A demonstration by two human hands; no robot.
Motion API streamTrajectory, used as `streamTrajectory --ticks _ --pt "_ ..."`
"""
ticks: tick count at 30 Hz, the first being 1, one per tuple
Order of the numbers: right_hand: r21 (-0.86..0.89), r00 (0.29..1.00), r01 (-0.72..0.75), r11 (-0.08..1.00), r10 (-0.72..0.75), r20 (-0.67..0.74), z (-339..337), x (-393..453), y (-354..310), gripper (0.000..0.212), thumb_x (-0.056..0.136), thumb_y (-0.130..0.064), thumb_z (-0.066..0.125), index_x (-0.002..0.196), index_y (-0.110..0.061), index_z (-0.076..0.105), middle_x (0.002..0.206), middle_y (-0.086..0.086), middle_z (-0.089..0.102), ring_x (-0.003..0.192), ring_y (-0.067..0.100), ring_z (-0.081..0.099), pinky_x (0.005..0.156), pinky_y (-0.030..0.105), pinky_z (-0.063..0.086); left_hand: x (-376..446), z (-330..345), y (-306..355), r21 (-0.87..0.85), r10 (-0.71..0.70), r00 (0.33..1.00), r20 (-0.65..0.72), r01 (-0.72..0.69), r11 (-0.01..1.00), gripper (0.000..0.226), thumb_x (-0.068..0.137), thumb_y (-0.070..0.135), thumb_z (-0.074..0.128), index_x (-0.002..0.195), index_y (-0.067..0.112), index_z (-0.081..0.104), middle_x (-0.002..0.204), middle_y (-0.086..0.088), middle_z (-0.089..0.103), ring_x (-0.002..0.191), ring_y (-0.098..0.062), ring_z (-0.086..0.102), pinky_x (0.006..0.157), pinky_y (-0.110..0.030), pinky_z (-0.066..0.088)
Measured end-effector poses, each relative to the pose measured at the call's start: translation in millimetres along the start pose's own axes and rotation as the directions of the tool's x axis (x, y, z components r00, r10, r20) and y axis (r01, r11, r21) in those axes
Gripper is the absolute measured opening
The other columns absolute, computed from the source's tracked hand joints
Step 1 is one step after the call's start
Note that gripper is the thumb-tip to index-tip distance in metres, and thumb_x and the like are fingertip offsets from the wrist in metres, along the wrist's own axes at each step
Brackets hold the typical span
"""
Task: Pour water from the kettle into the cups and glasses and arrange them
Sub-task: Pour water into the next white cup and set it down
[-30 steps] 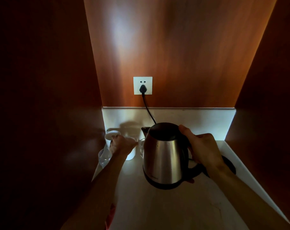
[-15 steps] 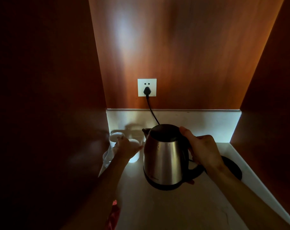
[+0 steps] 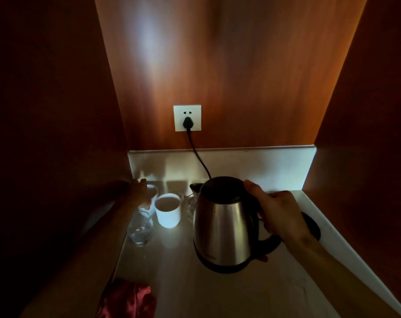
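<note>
My right hand [image 3: 280, 212] grips the black handle of a steel kettle [image 3: 222, 223], held upright just above the counter with its spout toward the cups. A white cup [image 3: 168, 211] stands free at the back left. My left hand [image 3: 138, 195] closes around a second white cup [image 3: 152, 193] in the back left corner, which it partly hides. A clear glass [image 3: 141, 228] stands in front of that cup. Another glass [image 3: 190, 204] shows partly behind the kettle's spout.
The kettle's black base [image 3: 312, 226] lies at the right behind my right hand, its cord [image 3: 198, 154] running up to a wall socket [image 3: 187, 118]. Wooden walls close in the narrow counter [image 3: 172, 271] on three sides. A red cloth [image 3: 128, 299] lies at the front left.
My left hand has let go of the nearer white cup and moved left and back onto the corner cup. The kettle has stayed in my right hand, almost still.
</note>
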State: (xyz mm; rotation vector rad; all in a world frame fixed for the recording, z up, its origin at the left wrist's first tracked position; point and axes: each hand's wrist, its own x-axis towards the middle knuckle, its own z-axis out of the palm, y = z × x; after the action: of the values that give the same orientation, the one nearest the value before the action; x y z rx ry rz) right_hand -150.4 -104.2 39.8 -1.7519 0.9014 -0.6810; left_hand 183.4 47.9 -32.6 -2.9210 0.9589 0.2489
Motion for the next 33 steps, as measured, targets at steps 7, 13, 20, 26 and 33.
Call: streamTrajectory --ticks 7,13,20,26,33 --pt "0.027 0.999 0.013 1.000 -0.012 -0.046 -15 -6 6 0.056 0.084 -0.056 0.070 0.050 -0.013 0.059 0.041 -0.002 0.056 0.035 0.007 0.051 0.046 0.023 0.040 14 16 -8 0.010 0.143 0.981 -0.133 -0.143 0.990 0.026 0.085 0.037 0.071 0.101 0.019 0.062 0.117 0.000 0.062 0.109 -0.017 0.058 0.081 -0.023 0.039" --pt "0.051 0.997 0.029 0.998 -0.026 -0.075 -23 -9 8 0.056 0.084 -0.057 0.069 0.069 -0.003 0.071 0.052 0.005 0.065 0.046 0.015 0.060 0.047 0.021 0.044 9 15 4 -0.204 -0.017 0.954 -0.301 -0.047 0.978 0.056 0.079 0.030 0.080 0.126 0.005 0.061 0.141 -0.019 0.047 0.135 -0.033 0.039 0.107 -0.035 0.037" --pt "0.030 0.996 0.044 0.999 -0.041 -0.083 -39 -24 -3 0.064 0.082 -0.061 0.068 0.046 -0.013 0.047 0.039 0.002 0.047 0.034 0.010 0.045 0.049 0.026 0.039 -37 -34 31 -0.568 -0.153 0.860 -0.487 -0.179 0.803 0.089 0.057 0.029 0.095 0.131 0.005 0.051 0.129 -0.013 0.057 0.117 -0.030 0.057 0.094 -0.029 0.043" --pt "0.117 0.999 0.037 0.992 -0.035 -0.014 -65 -44 -15 0.064 0.082 -0.061 0.071 0.046 -0.015 0.043 0.037 -0.001 0.041 0.029 0.007 0.039 0.046 0.025 0.034 -119 -41 73 -0.597 -0.055 0.885 -0.463 -0.265 0.757 0.083 0.050 0.052 0.092 0.123 0.032 0.058 0.128 0.003 0.056 0.114 -0.021 0.058 0.095 -0.036 0.052" --pt "0.117 0.997 0.045 0.992 -0.051 0.050 -109 -69 -4 0.065 0.079 -0.062 0.073 0.041 -0.018 0.044 0.040 0.003 0.043 0.031 0.015 0.040 0.041 0.025 0.032 -199 24 118 -0.688 0.019 0.914 -0.404 -0.318 0.653 0.086 0.047 0.041 0.098 0.122 0.023 0.060 0.108 0.021 0.060 0.092 0.011 0.058 0.088 -0.019 0.053"
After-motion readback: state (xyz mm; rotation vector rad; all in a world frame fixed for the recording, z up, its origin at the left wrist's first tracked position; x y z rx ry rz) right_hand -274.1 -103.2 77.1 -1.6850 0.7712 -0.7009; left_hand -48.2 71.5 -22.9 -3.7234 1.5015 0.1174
